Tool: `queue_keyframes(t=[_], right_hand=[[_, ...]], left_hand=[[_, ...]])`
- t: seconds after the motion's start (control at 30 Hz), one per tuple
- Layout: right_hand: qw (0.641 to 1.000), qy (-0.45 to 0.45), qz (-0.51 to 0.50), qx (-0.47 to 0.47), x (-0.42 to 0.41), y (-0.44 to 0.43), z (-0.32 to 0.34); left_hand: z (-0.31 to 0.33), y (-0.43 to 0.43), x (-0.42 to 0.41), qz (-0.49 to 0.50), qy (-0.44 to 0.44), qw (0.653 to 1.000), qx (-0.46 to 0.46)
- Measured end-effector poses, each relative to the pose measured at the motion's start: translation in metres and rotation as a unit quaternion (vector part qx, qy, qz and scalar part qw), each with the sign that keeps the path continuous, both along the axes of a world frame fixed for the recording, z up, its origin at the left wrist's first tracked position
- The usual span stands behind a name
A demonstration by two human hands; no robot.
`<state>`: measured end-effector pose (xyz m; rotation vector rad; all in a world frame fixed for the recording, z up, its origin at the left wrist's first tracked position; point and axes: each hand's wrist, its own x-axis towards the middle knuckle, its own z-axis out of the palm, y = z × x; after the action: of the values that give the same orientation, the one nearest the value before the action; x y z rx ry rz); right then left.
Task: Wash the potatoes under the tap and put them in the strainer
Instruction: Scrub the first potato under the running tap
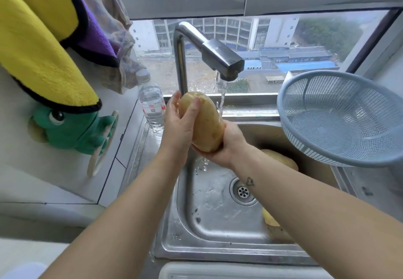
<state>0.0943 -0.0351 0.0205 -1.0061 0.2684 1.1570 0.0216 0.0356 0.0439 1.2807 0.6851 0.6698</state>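
A large pale yellow potato (pixel 206 124) is held upright over the steel sink (pixel 174 241), just left of the water stream running from the tap (pixel 222 58). My left hand (pixel 178 126) wraps its upper left side with the thumb across the front. My right hand (pixel 226 145) cups its lower end from below. Two more potatoes lie in the sink, one (pixel 281 158) behind my right forearm and one (pixel 269 218) partly hidden under it. The pale blue plastic strainer (pixel 340 115) stands tilted at the sink's right edge, with nothing visible inside.
A clear water bottle (pixel 152 108) stands left of the tap on the counter. A green plush toy (pixel 74 128) and yellow and purple towels (pixel 43 45) hang on the left wall. The sink drain (pixel 243 191) is uncovered. A window sill runs behind the tap.
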Motion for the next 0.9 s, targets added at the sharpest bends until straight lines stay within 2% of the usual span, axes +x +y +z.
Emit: queue_keyframes(t=[0.07, 0.13, 0.23, 0.33, 0.47, 0.5, 0.6, 0.63, 0.7, 0.77, 0.83, 0.9], right_hand=[[1.0, -0.011, -0.009, 0.01, -0.001, -0.007, -0.001], [0.999, -0.045, -0.007, 0.003, 0.0, -0.019, -0.005], [0.985, -0.155, 0.013, -0.078, 0.003, -0.045, -0.009], [0.935, -0.293, 0.116, -0.161, 0.009, -0.067, -0.009], [0.831, -0.445, 0.279, -0.185, 0.01, -0.084, -0.011], [0.813, -0.452, 0.307, -0.2, 0.008, -0.088, -0.015], [0.833, -0.357, 0.357, -0.224, 0.0, -0.1, -0.023], [0.822, -0.335, 0.378, -0.261, -0.004, -0.104, -0.027], [0.773, -0.327, 0.42, -0.345, -0.012, -0.11, -0.038], [0.747, -0.329, 0.438, -0.378, -0.022, -0.112, -0.049], [0.762, -0.312, 0.429, -0.371, -0.028, -0.108, -0.057], [0.81, -0.285, 0.398, -0.323, -0.036, -0.095, -0.055]], left_hand=[[-0.003, -0.009, 0.003, 0.016, 0.014, 1.0, -0.02], [-0.006, -0.022, 0.007, 0.017, 0.015, 0.997, -0.077], [-0.017, -0.035, 0.013, -0.001, 0.021, 0.981, -0.194], [-0.028, -0.045, 0.01, -0.023, 0.038, 0.949, -0.311], [-0.05, -0.061, 0.001, -0.089, 0.109, 0.914, -0.381], [-0.056, -0.063, -0.003, -0.114, 0.132, 0.905, -0.387], [-0.061, -0.068, -0.02, -0.197, 0.247, 0.878, -0.36], [-0.059, -0.069, -0.026, -0.219, 0.3, 0.866, -0.336], [-0.056, -0.069, -0.037, -0.221, 0.367, 0.845, -0.321], [-0.058, -0.064, -0.047, -0.217, 0.365, 0.843, -0.33], [-0.057, -0.057, -0.056, -0.213, 0.345, 0.856, -0.32], [-0.053, -0.049, -0.068, -0.203, 0.325, 0.876, -0.293]])
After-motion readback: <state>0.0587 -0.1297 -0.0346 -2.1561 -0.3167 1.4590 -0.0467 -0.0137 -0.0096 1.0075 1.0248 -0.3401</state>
